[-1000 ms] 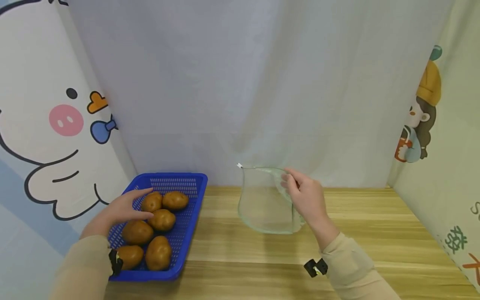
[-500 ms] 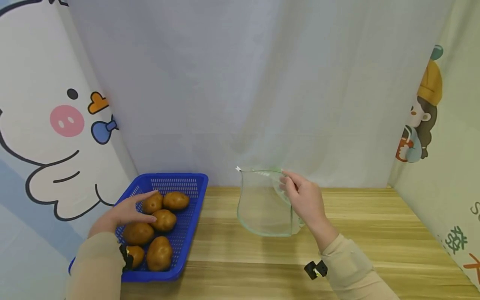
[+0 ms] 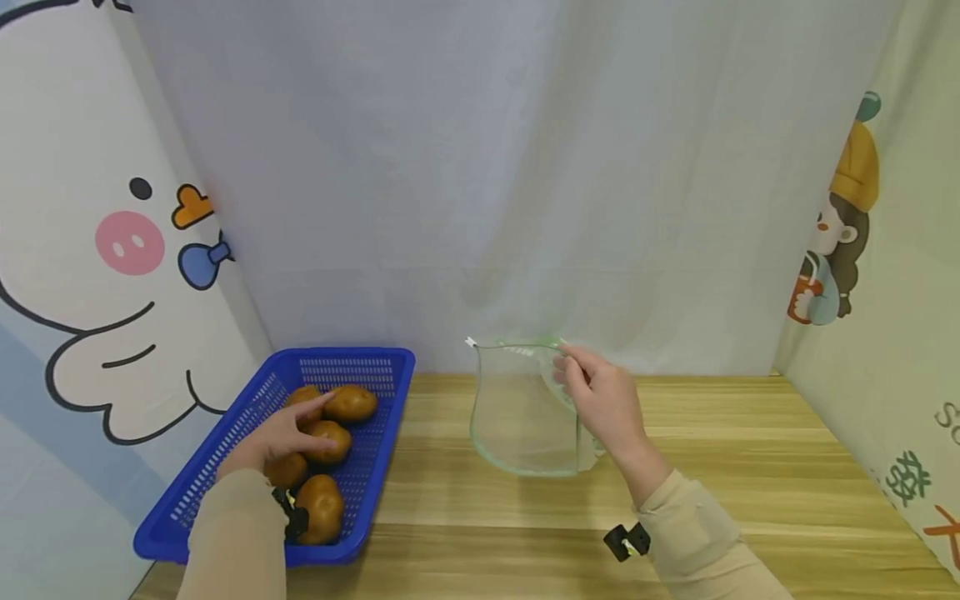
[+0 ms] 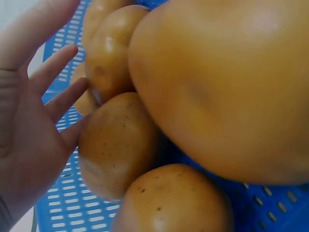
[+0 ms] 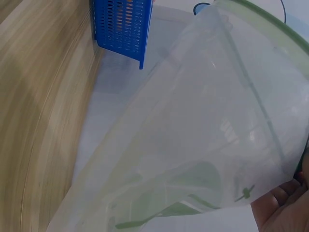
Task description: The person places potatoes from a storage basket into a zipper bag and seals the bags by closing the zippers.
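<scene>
Several brown potatoes [image 3: 322,508] lie in the blue plastic basket [image 3: 382,467] on the left. Over them my left hand [image 3: 281,435] reaches with fingers spread, thumb and forefinger extended beside a potato [image 3: 330,443] in the middle. In the left wrist view, the fingertips [image 4: 70,52] lie against or close to potatoes, and none is lifted. My right hand [image 3: 611,408] pinches the top edge of a clear zip bag [image 3: 525,408] with green trim and a white slider [image 3: 470,342]. The bag hangs above the table; green print shows on it in the right wrist view.
The wood-grain table [image 3: 720,467] spreads across the front. A pale curtain [image 3: 487,167] closes the back, with cartoon-printed panels at left [image 3: 67,250] and right [image 3: 885,333]. The basket's slotted wall [image 5: 120,29] rises beyond the bag in the right wrist view.
My left hand has moved right and slightly down over the potatoes, covering more of them. The right hand and the bag have shifted slightly left and down.
</scene>
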`<state>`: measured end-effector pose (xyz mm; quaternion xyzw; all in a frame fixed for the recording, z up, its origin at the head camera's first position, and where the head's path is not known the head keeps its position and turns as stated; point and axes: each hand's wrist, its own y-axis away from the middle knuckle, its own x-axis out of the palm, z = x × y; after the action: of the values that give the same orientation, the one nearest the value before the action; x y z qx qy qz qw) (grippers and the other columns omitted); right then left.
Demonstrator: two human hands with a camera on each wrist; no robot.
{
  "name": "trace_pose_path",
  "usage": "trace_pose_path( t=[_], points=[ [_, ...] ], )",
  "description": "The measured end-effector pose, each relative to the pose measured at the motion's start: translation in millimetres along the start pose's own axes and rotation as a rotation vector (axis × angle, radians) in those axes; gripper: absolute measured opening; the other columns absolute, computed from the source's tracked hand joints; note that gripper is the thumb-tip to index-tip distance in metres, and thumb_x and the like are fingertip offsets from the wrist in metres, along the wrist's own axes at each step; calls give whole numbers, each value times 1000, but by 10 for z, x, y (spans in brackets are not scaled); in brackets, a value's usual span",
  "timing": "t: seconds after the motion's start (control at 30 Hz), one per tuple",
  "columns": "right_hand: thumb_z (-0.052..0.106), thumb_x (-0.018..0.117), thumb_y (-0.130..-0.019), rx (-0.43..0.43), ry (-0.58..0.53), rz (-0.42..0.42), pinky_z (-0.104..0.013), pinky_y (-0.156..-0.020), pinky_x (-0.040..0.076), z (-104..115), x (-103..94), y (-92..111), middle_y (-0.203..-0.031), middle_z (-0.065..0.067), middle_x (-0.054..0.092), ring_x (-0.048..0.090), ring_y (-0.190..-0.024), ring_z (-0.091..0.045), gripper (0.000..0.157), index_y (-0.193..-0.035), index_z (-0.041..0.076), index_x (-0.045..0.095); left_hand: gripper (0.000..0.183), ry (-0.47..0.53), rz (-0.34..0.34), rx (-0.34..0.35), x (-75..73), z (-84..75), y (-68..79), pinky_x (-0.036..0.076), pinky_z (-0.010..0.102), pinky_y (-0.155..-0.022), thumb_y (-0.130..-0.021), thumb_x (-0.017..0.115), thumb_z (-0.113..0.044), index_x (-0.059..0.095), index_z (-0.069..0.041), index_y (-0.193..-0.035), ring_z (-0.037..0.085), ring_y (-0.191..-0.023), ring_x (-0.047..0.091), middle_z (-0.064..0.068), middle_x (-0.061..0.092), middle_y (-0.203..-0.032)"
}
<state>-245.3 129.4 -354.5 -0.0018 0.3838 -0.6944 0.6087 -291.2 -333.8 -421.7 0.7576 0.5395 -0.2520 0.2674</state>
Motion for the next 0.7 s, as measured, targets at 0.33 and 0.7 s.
trace_pose_path(
  t=[0.33,0.7],
  points=[
    [13,45,-105,34,-35,-5,-24,-44,43,-4,-5,4,-110,-15,72,73,-88,-27,34,-130,0,64,88,-123,45,-1,70,47,-59,23,72,-106,-78,86,-28,41,-6,-151,55,-136,25,33,29,-152],
    [15,44,-106,76,-111,-17,-32,-70,59,-21,-11,3,-112,-16,71,72,-91,-28,35,-130,-1,63,70,-117,87,-7,126,83,-122,33,64,-105,-75,86,-13,58,-5,-138,45,-127,44,23,51,-141]
  ],
)
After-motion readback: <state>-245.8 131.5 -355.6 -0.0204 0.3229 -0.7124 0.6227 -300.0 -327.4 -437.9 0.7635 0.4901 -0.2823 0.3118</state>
